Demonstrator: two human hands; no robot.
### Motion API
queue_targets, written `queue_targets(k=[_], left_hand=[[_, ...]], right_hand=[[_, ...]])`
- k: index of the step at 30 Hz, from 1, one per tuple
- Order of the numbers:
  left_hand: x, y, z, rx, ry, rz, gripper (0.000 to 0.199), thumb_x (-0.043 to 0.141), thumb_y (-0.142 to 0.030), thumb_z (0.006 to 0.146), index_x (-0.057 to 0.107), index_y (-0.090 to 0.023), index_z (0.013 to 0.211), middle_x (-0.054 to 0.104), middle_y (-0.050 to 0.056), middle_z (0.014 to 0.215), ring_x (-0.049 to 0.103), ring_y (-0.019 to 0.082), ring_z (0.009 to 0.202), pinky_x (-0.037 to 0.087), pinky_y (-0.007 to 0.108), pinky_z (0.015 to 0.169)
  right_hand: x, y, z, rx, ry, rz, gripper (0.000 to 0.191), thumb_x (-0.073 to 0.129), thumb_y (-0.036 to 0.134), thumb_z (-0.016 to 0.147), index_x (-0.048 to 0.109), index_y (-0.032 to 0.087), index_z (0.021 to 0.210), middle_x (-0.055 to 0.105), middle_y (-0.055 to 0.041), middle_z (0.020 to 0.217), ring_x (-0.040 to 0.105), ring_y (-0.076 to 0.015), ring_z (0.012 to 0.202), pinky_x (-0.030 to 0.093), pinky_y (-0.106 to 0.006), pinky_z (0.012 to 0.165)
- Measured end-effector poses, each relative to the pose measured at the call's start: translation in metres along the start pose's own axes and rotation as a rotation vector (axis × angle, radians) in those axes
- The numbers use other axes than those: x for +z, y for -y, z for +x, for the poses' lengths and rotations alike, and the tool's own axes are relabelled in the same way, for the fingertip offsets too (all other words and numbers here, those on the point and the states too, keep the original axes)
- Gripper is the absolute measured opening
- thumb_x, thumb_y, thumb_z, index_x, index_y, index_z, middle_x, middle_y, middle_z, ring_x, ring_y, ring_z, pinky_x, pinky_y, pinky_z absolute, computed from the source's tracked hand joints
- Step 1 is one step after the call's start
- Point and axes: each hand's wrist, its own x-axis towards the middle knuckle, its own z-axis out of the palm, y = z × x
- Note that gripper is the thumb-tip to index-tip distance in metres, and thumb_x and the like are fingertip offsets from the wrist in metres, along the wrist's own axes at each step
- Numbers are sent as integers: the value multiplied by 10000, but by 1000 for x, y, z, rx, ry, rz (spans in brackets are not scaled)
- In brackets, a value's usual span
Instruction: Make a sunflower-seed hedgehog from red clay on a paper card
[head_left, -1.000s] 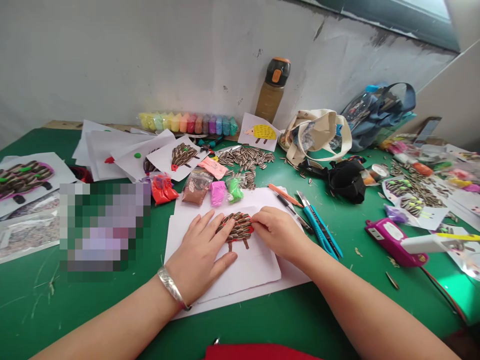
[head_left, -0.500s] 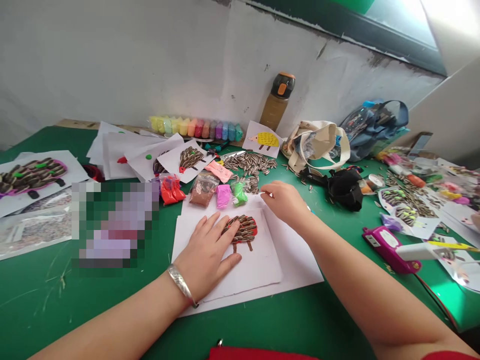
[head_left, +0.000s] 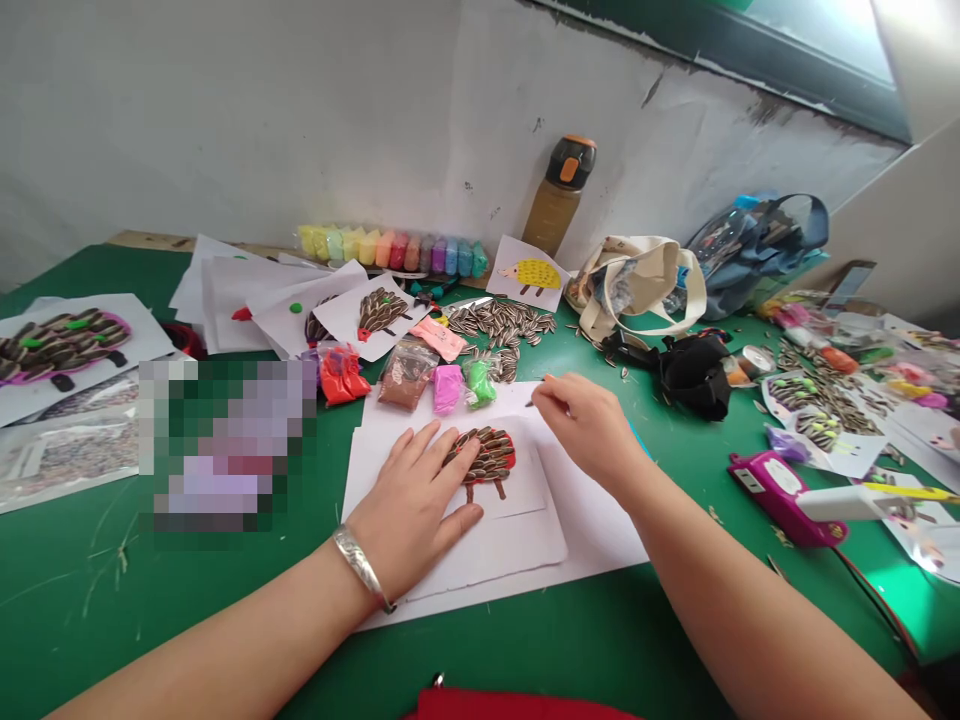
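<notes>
My left hand (head_left: 412, 500) lies flat with its fingers spread, over the left part of a hedgehog picture on white paper (head_left: 495, 570). The hedgehog's body (head_left: 491, 455) is red clay covered with striped sunflower seeds, with two brown legs below. Just right of the picture, above the paper, my right hand (head_left: 581, 415) is closed in a pinch. A small dark sunflower seed (head_left: 530, 403) shows at its fingertips. Beyond the hands sit bags of brown clay (head_left: 406, 377), pink clay (head_left: 448, 388), green clay (head_left: 479, 383) and red clay (head_left: 343, 372). A pile of sunflower seeds (head_left: 502, 320) lies behind them.
A bottle (head_left: 556, 195) stands by the wall, near a strip of coloured clay packs (head_left: 397, 252). Cloth bags (head_left: 652, 285), a black strap bundle (head_left: 694, 375) and a purple glue gun (head_left: 784, 500) lie to the right. Finished seed pictures (head_left: 67, 345) are at left.
My right hand has drawn slightly right and toward me, away from the seed pile, and a dark seed now shows at its fingertips. My left hand stays on the picture.
</notes>
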Motion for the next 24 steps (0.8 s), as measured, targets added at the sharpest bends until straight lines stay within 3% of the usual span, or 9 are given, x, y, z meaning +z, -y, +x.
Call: queue_targets(k=[3,6,14,24], left_hand=[[0,0,0,9,3,5,540,533,-392,913,480,-139,1388,504,157,1404,365,383,1345,316,602,1090],[1,0,0,4,-1,9,535,530,-402,917,485,-150,1386,500,152,1410,366,379,1348,315,598,1094],[3,1,-1,-4,-3,17,545,520,-409,919,459,-176,1408,491,136,1425,352,363,1365,297,584,1114],[1,1,1,9,18,27,548,519,-418,923,478,-139,1393,487,155,1422,358,380,1349,306,598,1097]], right_hand=[[0,5,-29,70,88,234,151,530,225,885,643,230,786,649,3,759,602,-170,740,434,-287,656],[10,8,-43,110,86,280,137,531,223,890,639,229,807,656,5,794,589,-155,735,438,-279,658],[22,9,-45,-35,66,135,195,477,226,940,612,205,800,587,-24,768,544,-164,745,419,-289,675],[26,11,-46,-38,86,42,207,450,190,934,526,197,742,564,-33,749,523,-173,729,387,-303,675]])
